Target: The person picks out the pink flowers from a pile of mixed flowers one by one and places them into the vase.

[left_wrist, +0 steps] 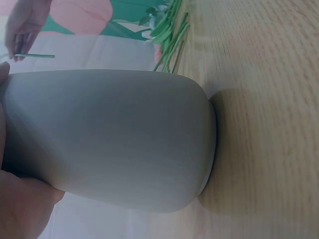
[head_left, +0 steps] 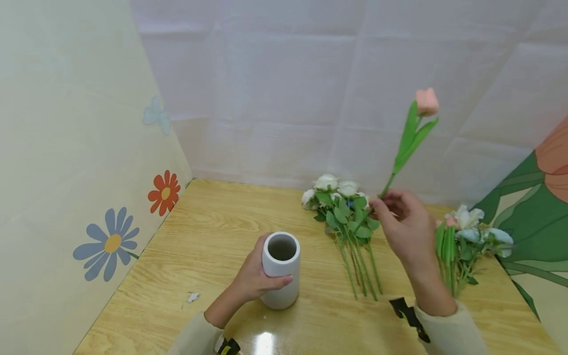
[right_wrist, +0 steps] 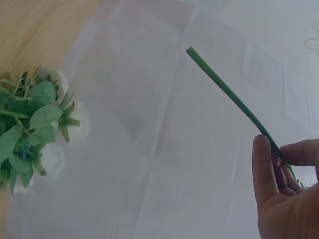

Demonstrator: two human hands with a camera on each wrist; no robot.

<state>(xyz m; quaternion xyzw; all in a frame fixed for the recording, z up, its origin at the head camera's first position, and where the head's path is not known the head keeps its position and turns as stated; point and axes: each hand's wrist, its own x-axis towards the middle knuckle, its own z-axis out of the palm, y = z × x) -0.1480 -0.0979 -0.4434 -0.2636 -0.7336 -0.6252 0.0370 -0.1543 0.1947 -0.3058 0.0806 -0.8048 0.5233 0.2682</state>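
A white vase (head_left: 280, 291) stands upright on the wooden table, its round mouth facing up. My left hand (head_left: 259, 278) grips it from the left, thumb across the front. In the left wrist view the vase (left_wrist: 114, 134) fills the middle, its base on the tabletop. My right hand (head_left: 410, 229) holds a pink tulip (head_left: 406, 140) in the air, pinching its green stem between thumb and fingers. In the right wrist view the bare stem end (right_wrist: 224, 89) sticks out past the fingers. Below and left of that hand lies a bunch of white roses (head_left: 341, 207).
At the right of the table (head_left: 213, 212) lies another bunch of flowers (head_left: 470, 236) with white, pale blue and pink blooms. A white cloth (head_left: 284, 98) hangs behind. A flower-printed panel (head_left: 66, 162) borders the left side. A small white scrap (head_left: 193, 297) lies left of the vase.
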